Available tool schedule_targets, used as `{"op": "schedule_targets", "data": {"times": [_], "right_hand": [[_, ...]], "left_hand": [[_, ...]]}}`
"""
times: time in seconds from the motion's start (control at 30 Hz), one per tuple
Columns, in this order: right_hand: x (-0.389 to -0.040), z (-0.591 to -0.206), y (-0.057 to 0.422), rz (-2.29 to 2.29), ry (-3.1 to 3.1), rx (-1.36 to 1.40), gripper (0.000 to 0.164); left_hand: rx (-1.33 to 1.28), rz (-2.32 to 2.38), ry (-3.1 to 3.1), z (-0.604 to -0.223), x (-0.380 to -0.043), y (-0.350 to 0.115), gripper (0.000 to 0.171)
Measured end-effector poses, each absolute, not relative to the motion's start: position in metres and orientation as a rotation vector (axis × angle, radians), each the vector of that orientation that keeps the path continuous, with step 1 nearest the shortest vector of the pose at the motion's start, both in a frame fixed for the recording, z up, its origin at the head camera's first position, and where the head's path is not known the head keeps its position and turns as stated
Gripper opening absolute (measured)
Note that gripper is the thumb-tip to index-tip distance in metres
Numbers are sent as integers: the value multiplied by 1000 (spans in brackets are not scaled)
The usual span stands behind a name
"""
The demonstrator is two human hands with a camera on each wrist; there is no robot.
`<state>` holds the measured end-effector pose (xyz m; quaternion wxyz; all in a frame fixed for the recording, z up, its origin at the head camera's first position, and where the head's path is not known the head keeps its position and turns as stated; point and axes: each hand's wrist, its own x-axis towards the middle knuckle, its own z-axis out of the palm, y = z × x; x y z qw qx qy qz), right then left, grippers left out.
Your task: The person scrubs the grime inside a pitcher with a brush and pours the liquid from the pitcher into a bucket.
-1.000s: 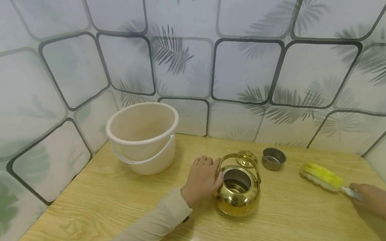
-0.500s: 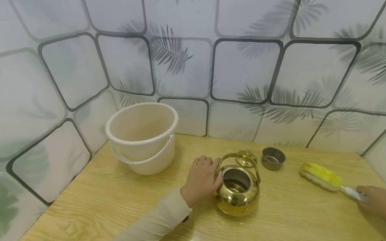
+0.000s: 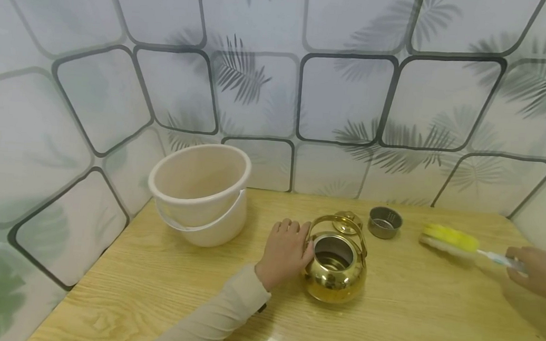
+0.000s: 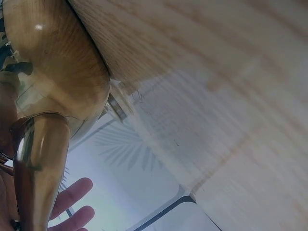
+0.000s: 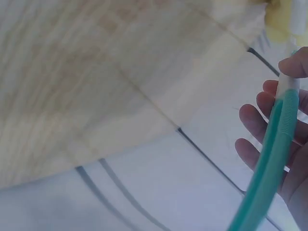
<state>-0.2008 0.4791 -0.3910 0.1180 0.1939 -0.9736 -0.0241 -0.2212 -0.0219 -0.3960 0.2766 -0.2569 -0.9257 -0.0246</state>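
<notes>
At the left end of the worktop [image 3: 410, 312] stands a white bucket [image 3: 221, 233], upright, its bail hanging down across the front. Well to the right of it, a pale sleeve [image 3: 230, 299] leads up to the left hand [image 3: 286, 253], whose grip holds the kettle [image 3: 333, 288]: the left wrist view shows the fingers beyond the spout [image 4: 41, 168], and the thumb lies against the side near the mouth. The brass-coloured kettle stands upright near the middle of the worktop, uncovered, its hoop raised. Just behind, partly seen through the hoop, lies the lid [image 3: 343, 228]. Right of that, near but apart, sits the strainer [image 3: 383, 232], a small grey cup with holes. Farther right is the brush [image 3: 451, 237], blurred, its yellow and white head pointing left; whether the head touches the worktop I cannot tell. At the far right, the right hand [image 3: 539, 273] has its grip wrapped about the brush's white and green handle.
</notes>
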Motion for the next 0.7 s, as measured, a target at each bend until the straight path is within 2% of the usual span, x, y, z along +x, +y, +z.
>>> {"op": "schedule_targets", "data": {"times": [0.33, 0.47, 0.7], "right_hand": [[-197, -380, 469, -123, -2661, 616, 14], [-196, -376, 465, -130, -2650, 636, 23], [-198, -361, 457, -148, -2887, 506, 38]], "left_hand": [[-691, -61, -2508, -396, -221, -22, 37], [-685, -55, -2524, -396, -221, -22, 37], [-684, -55, -2539, -397, -222, -22, 37]]}}
